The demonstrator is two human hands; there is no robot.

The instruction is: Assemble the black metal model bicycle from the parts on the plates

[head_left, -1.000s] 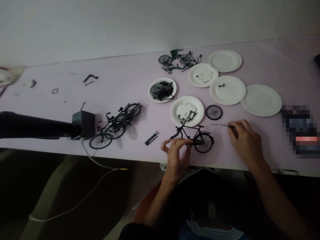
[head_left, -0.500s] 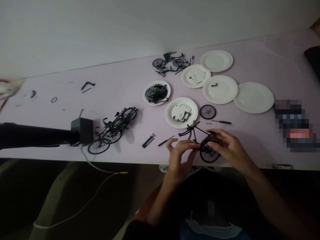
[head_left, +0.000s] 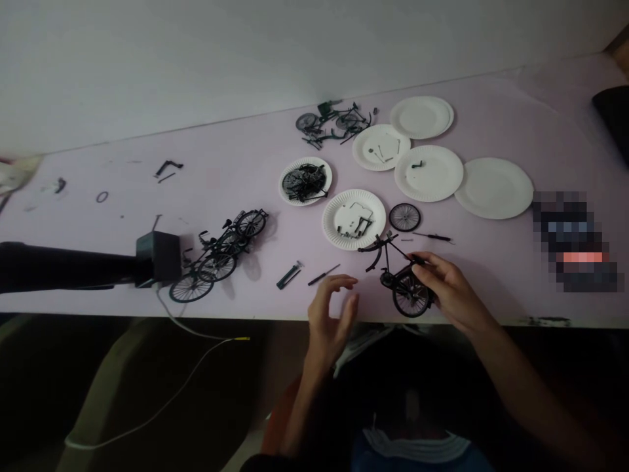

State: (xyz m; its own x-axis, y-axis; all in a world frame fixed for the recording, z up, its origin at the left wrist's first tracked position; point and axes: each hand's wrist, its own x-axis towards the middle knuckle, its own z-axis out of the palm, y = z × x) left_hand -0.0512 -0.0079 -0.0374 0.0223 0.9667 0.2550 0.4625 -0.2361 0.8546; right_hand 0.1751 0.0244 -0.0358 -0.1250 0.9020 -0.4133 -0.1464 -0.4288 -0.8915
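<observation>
Right hand (head_left: 449,292): small black model bicycle (head_left: 388,280) pinched near the saddle and rear wheel; near table edge, in front of the body. Whether the tabletop is touched by the wheel cannot be told. Left hand (head_left: 328,318): empty, thumb and fingers parted, held just left of the bicycle. Beyond the left fingers, a thin screwdriver (head_left: 323,276) is laid down; another screwdriver (head_left: 435,236) is seen past the right hand, near a loose spoked wheel (head_left: 405,217). Farther left, model bicycles (head_left: 216,267) are clustered beside a black box (head_left: 164,259).
</observation>
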